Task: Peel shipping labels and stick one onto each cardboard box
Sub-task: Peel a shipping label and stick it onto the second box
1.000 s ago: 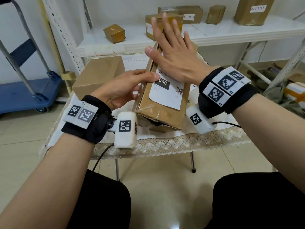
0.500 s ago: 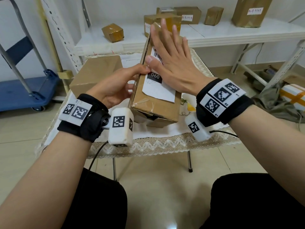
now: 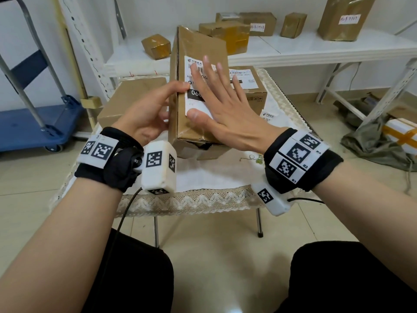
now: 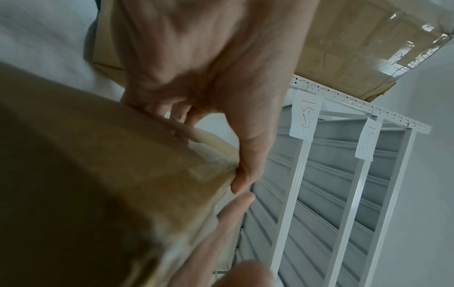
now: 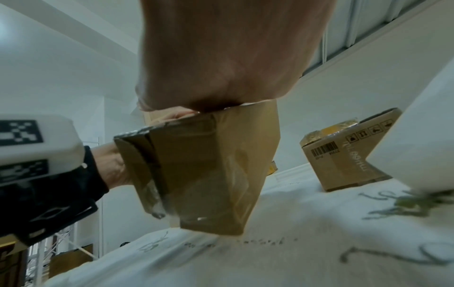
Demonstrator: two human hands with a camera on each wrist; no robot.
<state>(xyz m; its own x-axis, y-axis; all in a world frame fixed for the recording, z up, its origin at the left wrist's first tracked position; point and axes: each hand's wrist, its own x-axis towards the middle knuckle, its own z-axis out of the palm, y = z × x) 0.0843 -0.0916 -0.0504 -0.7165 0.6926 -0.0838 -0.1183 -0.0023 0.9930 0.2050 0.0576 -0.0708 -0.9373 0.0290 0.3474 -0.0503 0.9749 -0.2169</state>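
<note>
Cardboard box (image 3: 198,93) is standing tilted on its lower end at the middle of the tabletop (image 3: 225,175), with the shipping label (image 3: 196,86) already lying on its upper face. Left hand (image 3: 149,114) is curling around the box's 9 o'clock edge, steadying it. Right hand (image 3: 223,109) is lying flat with fingers spread wide, pressing on the label. Smoothing-down step is seemingly underway; next move is probably calling for setting this box aside and peeling a fresh label for the plain box (image 3: 133,96) at 10 o'clock
</note>
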